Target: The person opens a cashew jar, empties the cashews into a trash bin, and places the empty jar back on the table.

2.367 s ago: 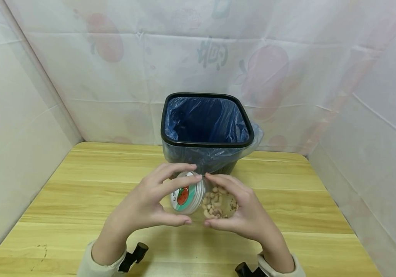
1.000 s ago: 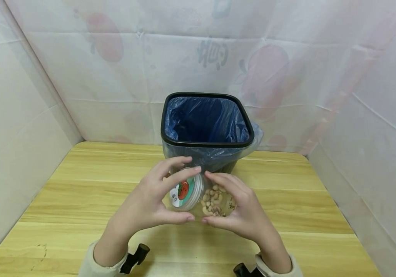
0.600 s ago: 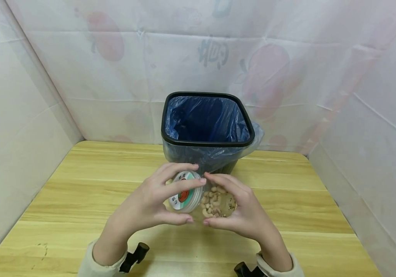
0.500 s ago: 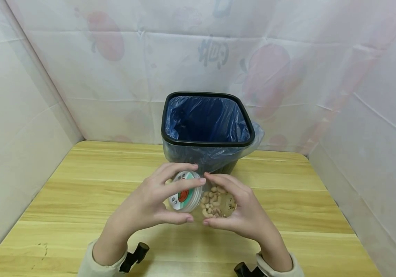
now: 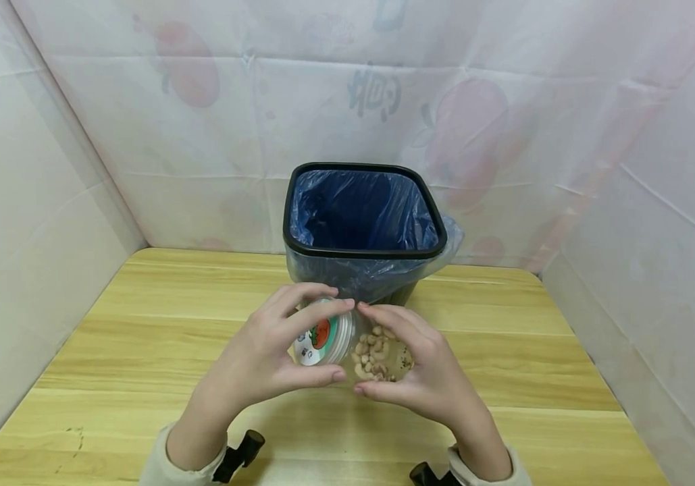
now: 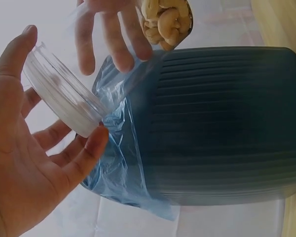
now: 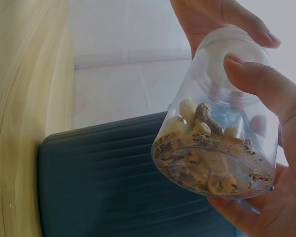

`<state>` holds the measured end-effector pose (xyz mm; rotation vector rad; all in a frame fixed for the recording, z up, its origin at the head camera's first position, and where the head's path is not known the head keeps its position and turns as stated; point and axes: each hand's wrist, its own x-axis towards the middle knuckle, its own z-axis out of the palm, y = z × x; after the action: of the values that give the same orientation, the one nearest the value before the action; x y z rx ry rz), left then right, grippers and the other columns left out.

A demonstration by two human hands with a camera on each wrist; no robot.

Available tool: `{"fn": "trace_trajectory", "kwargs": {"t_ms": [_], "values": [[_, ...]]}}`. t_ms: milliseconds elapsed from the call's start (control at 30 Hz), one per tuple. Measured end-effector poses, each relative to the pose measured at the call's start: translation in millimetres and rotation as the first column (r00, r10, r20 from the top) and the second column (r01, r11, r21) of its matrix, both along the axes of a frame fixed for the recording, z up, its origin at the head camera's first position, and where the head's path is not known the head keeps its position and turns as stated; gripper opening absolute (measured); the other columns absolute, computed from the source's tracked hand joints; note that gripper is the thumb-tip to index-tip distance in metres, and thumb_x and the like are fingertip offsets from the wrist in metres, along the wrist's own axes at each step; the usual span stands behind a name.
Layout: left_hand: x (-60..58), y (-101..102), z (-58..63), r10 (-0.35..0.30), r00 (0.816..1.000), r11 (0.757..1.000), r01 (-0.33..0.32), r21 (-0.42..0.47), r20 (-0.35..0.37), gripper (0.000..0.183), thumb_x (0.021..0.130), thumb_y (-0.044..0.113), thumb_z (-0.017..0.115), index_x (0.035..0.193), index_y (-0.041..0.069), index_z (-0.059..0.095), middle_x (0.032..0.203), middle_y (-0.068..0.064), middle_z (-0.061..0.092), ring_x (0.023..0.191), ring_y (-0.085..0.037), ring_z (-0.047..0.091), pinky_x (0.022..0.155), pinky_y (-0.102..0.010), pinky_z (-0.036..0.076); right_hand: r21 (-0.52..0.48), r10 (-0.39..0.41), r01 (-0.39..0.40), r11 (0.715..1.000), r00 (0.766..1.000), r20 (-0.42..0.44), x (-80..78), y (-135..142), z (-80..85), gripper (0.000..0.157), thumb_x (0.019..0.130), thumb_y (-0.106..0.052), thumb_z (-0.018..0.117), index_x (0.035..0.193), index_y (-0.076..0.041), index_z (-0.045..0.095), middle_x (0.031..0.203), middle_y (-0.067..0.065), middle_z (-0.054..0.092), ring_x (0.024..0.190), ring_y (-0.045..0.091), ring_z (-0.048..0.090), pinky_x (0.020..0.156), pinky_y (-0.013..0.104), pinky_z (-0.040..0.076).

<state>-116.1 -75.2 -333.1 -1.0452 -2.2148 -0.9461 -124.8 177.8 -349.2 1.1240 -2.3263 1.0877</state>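
A clear plastic jar point(image 7: 214, 163) of cashews lies tilted on its side in the air, between both hands. My left hand point(image 5: 262, 351) grips its round screw lid point(image 5: 323, 334), which carries a white and green label with a red tomato-like picture. In the left wrist view, thumb and fingers point(image 6: 96, 140) curl round the lid's rim. My right hand point(image 5: 429, 361) holds the jar's body, thumb on one side and fingers on the other. Cashews point(image 5: 374, 351) and dark crumbs gather toward the base. The lid sits at the jar's mouth; how tightly cannot be told.
Just behind the hands stands a dark bin point(image 5: 371, 270) with a black rim and a blue plastic liner point(image 5: 347, 209), its top uncovered. Beneath is a wooden table point(image 5: 171, 324). Pale printed cloth walls point(image 5: 323, 101) enclose the back and sides.
The lid's label has turned back and forth under my left fingers, and those fingers have shifted slightly. My right hand and the jar stay almost in place.
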Motion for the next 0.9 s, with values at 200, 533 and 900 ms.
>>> {"fn": "trace_trajectory", "kwargs": {"t_ms": [200,533,900], "values": [[1.7,1.8,-0.2,0.052,0.998,0.999,-0.052,0.015,0.020,0.067,0.078,0.053,0.081,0.137,0.029,0.060,0.133,0.002,0.056,0.122,-0.014,0.052,0.090,-0.036,0.052,0.012,-0.020,0.020,1.000,1.000,-0.004,0.9,-0.3,-0.3,0.091,0.064,-0.033,0.095,0.144,-0.019,0.053,0.136,-0.001,0.059,0.123,0.018,0.056,0.101,0.033,0.050],[2.0,2.4,-1.2,0.082,0.996,0.996,-0.082,0.019,0.040,0.066,0.079,0.057,0.078,0.137,0.031,0.060,0.131,0.005,0.056,0.120,-0.013,0.052,0.090,-0.036,0.052,0.012,-0.022,0.022,1.000,1.000,-0.008,-0.5,-0.3,-1.6,0.089,0.065,-0.035,0.094,0.143,-0.018,0.054,0.135,0.000,0.060,0.122,0.018,0.057,0.102,0.031,0.049],[2.8,2.0,0.6,0.086,0.993,0.996,-0.086,-0.007,0.078,0.067,0.079,0.057,0.078,0.138,0.031,0.058,0.134,0.005,0.055,0.122,-0.014,0.051,0.092,-0.037,0.051,0.035,-0.041,0.041,0.999,0.999,0.005,0.2,0.8,-0.9,0.089,0.067,-0.040,0.093,0.144,-0.020,0.054,0.137,-0.002,0.059,0.124,0.017,0.056,0.103,0.031,0.048]]}}
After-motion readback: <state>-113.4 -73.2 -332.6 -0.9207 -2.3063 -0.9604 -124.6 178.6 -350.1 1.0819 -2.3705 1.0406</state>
